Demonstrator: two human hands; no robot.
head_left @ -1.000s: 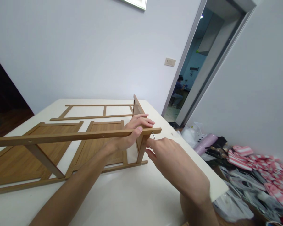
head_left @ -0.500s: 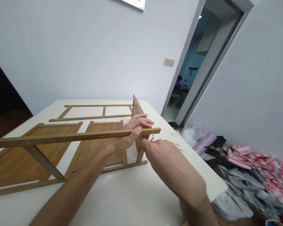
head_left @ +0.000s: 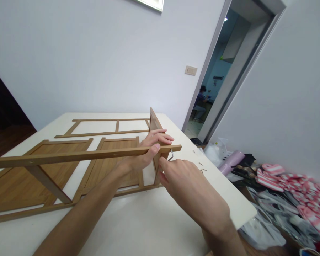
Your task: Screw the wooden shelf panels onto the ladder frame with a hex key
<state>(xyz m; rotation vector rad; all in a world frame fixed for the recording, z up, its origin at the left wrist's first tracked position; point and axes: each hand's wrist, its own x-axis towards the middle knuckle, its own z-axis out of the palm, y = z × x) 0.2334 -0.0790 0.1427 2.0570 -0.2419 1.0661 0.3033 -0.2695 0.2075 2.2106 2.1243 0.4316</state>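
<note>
My left hand (head_left: 149, 147) is wrapped around the right end of a long wooden frame (head_left: 77, 155), its thumb on the near side of the rail and its fingers over a slatted wooden panel (head_left: 155, 122) standing on edge there. My right hand (head_left: 182, 177) is closed on a hex key (head_left: 171, 155); the key's bent metal end meets the underside of the rail near its tip. The part of the key inside my fingers is hidden. A wooden crosspiece (head_left: 52, 183) joins the frame's upper and lower rails on the left.
Two wooden panels (head_left: 114, 161) and a ladder-like wooden frame (head_left: 104, 134) lie on the white table (head_left: 138, 220). Several screws (head_left: 203, 169) lie right of my right hand. Bags and striped cloth (head_left: 296, 185) are heaped beside the table. A person (head_left: 200, 103) sits beyond the doorway.
The hex key has turned slightly, and my right hand has shifted a little down and left with it. My left hand keeps its place on the frame.
</note>
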